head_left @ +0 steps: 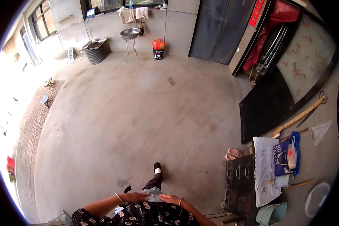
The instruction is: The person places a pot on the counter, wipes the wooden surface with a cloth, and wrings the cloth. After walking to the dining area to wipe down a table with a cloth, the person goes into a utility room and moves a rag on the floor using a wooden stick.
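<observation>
At my waist, my left hand [135, 197] and my right hand [171, 199] hold a crumpled light-grey thing [153, 195] that looks like a plastic bag or thin cloth. The left fingers lie over its left side and the right fingers press on its right edge. Both wrists wear a bracelet. Part of the grey thing is hidden behind the hands and the dark patterned shirt [143, 213]. One black shoe [157, 168] reaches forward over the concrete floor below.
On the right, a dark drawer cabinet [239, 177] carries newspaper and a blue bag [280, 158]; pink slippers [233, 153] lie beside it. A metal basin [130, 34] on a stand, a black bucket [158, 52] and a ribbed tub [95, 54] stand along the far wall.
</observation>
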### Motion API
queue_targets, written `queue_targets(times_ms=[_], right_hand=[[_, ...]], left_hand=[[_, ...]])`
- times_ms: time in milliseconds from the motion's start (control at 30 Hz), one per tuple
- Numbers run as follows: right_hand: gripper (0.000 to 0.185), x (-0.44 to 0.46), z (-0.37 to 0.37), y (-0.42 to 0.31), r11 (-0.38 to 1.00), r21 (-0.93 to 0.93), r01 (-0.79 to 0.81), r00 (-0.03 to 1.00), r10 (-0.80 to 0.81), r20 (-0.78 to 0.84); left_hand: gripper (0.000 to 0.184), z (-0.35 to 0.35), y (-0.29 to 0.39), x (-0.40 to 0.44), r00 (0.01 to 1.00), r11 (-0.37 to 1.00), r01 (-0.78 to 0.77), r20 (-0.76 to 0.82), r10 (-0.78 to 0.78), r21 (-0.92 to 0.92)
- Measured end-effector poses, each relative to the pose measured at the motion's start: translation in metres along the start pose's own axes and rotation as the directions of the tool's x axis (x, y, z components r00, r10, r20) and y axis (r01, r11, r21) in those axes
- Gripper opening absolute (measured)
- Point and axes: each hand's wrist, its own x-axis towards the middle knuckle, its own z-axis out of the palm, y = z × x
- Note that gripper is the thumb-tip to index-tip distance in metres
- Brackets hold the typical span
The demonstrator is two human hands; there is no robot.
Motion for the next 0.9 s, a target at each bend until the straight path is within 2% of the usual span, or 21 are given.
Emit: queue_targets(times_ms=[33,100,133,233,333,400,533,633,733,833,867,900], right_hand=[[0.056,0.002,-0.025,-0.014,0.998,0.032,-0.053,0.998,0.053,-0.023],[0.057,0.01,-0.083,-0.053,0.987,0.082,-0.137,0.986,0.144,-0.087],[0.058,0.016,-0.103,-0.057,0.974,0.172,-0.147,0.983,0.164,-0.088],[0.056,0.023,-0.168,-0.098,0.959,0.247,-0.136,0.989,0.145,-0.017],[0.053,0.024,-0.219,-0.113,0.995,0.072,-0.065,0.988,0.074,-0.133],[0.051,0.023,-0.251,-0.128,0.991,0.133,-0.033,0.989,0.052,-0.141],[0.051,0.037,-0.32,-0.111,0.985,0.155,-0.07,0.982,0.095,-0.163],[0.049,0.051,-0.378,-0.101,0.978,0.208,0.028,0.978,0.016,-0.21],[0.051,0.074,-0.451,-0.093,0.979,0.194,0.06,0.974,-0.015,-0.228],[0.051,0.09,-0.529,-0.113,0.988,0.155,-0.015,0.985,0.042,-0.169],[0.05,0.099,-0.55,-0.114,0.99,0.137,-0.033,0.984,0.056,-0.17],[0.05,0.11,-0.569,-0.112,0.985,0.166,-0.052,0.988,0.076,-0.136]], left_hand=[[0.055,-0.02,-0.003,0.02,0.997,0.997,-0.065,-0.05,0.063,-0.048],[0.051,-0.074,0.017,0.039,0.998,0.996,-0.041,-0.057,0.036,-0.076],[0.05,-0.1,0.033,0.046,0.999,0.999,-0.022,-0.05,0.02,-0.035],[0.046,-0.166,0.07,0.064,0.998,0.996,0.008,-0.056,-0.003,0.09],[0.042,-0.223,0.087,0.086,0.995,0.963,-0.059,-0.064,0.079,0.262],[0.04,-0.25,0.081,0.109,0.982,0.912,-0.142,-0.064,0.179,0.385],[0.046,-0.314,0.106,0.149,0.995,0.914,-0.097,0.06,0.08,0.395],[0.042,-0.36,0.137,0.192,0.993,0.868,-0.068,0.12,0.009,0.493],[0.036,-0.41,0.189,0.222,1.0,0.833,-0.027,0.015,0.023,0.552],[0.034,-0.458,0.237,0.257,0.998,0.823,-0.047,-0.014,0.067,0.566],[0.031,-0.474,0.257,0.267,0.999,0.793,-0.035,0.032,0.02,0.608],[0.037,-0.485,0.26,0.283,0.999,0.82,0.018,0.02,-0.036,0.572]])
